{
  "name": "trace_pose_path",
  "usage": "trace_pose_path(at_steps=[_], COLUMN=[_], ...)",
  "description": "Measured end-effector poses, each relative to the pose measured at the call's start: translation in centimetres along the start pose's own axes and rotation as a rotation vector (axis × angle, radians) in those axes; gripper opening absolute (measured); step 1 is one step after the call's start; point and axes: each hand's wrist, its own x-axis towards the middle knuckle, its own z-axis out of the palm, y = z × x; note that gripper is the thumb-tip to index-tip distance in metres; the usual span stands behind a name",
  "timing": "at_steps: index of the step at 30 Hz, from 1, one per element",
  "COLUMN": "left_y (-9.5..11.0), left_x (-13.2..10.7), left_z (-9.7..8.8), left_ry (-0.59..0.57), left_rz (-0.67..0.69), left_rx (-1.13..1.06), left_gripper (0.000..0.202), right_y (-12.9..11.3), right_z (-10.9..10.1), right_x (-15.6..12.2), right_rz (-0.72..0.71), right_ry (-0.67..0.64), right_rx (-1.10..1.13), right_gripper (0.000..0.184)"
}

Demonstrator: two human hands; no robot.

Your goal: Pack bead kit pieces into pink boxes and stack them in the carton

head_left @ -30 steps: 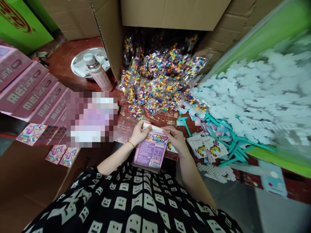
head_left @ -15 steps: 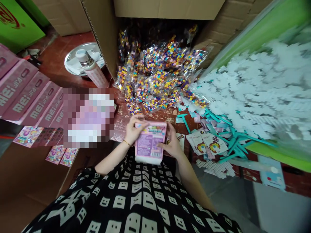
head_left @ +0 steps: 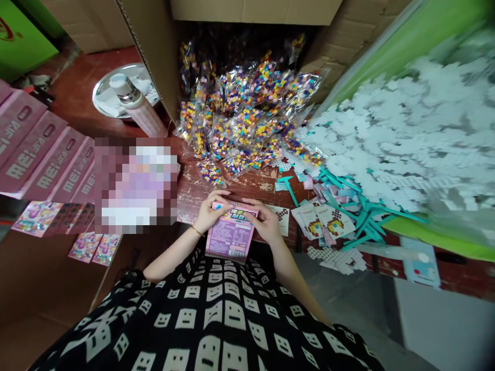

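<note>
A small pink box (head_left: 231, 238) sits upright at the near edge of the table (head_left: 247, 186), its printed back panel and barcode facing the camera, pinched from both sides by the person's hands: the left hand (head_left: 211, 210) curls over the top left corner, the right hand (head_left: 265, 221) presses fingers along the top edge where the flap lies. Half a second ago the box was lifted a little higher and turned more flatly toward the lens, and a second ago a white flap stood open at its top; now that flap looks folded down under the fingertips, which suggests the closing of the box is at or near its end, though whether the tab is fully tucked cannot be told. Just right of the box lie printed leaflets (head_left: 323, 222) and a tangle of teal plastic tools (head_left: 363, 219), touching the foot of a large heap of white pegboard pieces (head_left: 406, 134). Beyond the hands, clear bags of coloured beads (head_left: 243, 118) spill from an open cardboard carton (head_left: 154, 56). To the left, a pink bottle (head_left: 137, 105) leans on a metal plate (head_left: 104, 93), with rows of flat pink boxes (head_left: 42, 159) near it
</note>
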Motion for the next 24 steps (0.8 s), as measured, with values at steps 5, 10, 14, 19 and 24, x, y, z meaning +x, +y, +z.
trace_pose_path(at_steps=[5,10,14,19,24], left_y=[0.0,1.4,4.5,8.8,8.3], left_x=[1.2,2.7,1.4,-1.1,-1.7], left_z=[-1.4,-4.8,-6.6,-4.4,-3.1], left_ry=[0.125,0.461,0.262,-0.478,-0.484], left_rz=[0.039,0.176,0.458,0.764,0.536], left_rx=[-0.006,-0.049,0.427,0.569,0.473], left_gripper=[0.034,0.038,0.074,0.05,0.052], right_y=[1.4,0.1,-5.3,-9.3,-4.9], right_z=[0.3,-1.3,-3.5,-2.2,-4.2], right_x=[-2.0,-3.4,-2.7,-0.3,2.5], right_rz=[0.105,0.254,0.027,-0.009,0.217], right_ry=[-0.024,-0.044,-0.044,-0.812,-0.694], right_rx=[0.06,0.011,0.154,0.394,0.107], right_gripper=[0.076,0.051,0.029,0.039,0.068])
